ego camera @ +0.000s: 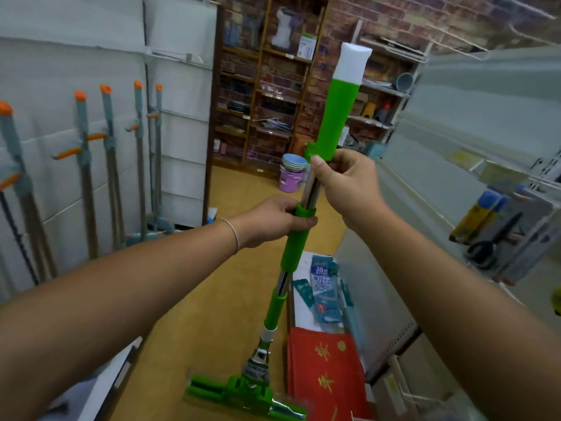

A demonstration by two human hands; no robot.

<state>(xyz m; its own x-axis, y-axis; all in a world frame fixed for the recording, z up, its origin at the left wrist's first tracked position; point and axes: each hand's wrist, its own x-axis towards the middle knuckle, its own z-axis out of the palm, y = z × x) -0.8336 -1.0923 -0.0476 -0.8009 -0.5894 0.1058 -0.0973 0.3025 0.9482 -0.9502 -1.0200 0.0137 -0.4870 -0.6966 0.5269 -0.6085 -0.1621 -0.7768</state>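
Shop aisle: tan floor (pixel 230 284), brick wall (pixel 379 22) at back, shelves (pixel 455 183) on the right. The mop (pixel 340 117) is mid-aisle, axis near vertical, white cap leaning up-right, head (pixel 243 390) down by the floor. The left hand (pixel 273 220) wraps the green mid-shaft sleeve; the right hand (pixel 346 180) grips the steel shaft above it.

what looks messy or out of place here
The teal packets lie scattered at odd angles on the low white shelf, overlapping each other. The mop, gripped by the left hand and right hand, looks intact.
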